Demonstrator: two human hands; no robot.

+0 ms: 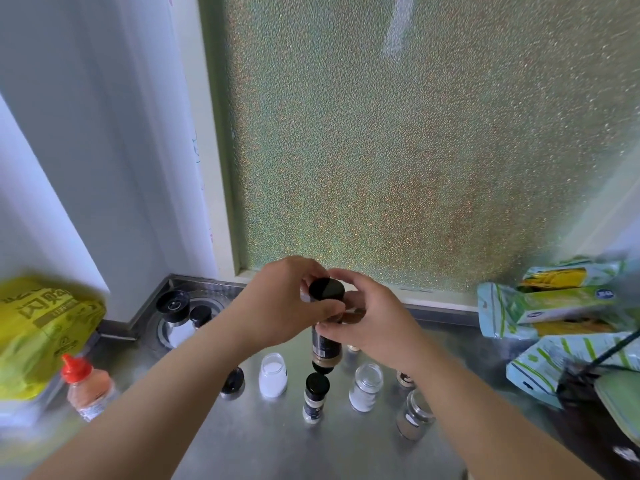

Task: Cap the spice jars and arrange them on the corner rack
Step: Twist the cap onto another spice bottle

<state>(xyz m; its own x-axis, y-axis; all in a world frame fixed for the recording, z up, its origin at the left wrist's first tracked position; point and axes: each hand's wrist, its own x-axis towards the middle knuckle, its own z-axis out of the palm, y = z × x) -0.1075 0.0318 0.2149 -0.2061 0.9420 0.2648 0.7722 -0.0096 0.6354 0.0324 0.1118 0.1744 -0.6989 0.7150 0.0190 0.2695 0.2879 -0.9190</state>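
The tall dark jar [325, 337] is held up above the steel counter [346, 445]. The left hand [287, 303] grips its black cap [326, 289]; the right hand [367, 323] pinches the body. A crooked cap may not seat, and a slip would knock over the open jars [365, 386] below.

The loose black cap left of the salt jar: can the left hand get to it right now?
Probably not yet: the left hand grips the tall jar's cap. The loose black cap lies unobstructed below its forearm.

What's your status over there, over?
Left hand on black cap, right hand gripping tall jar. Open jars wait below. Nothing blocking.
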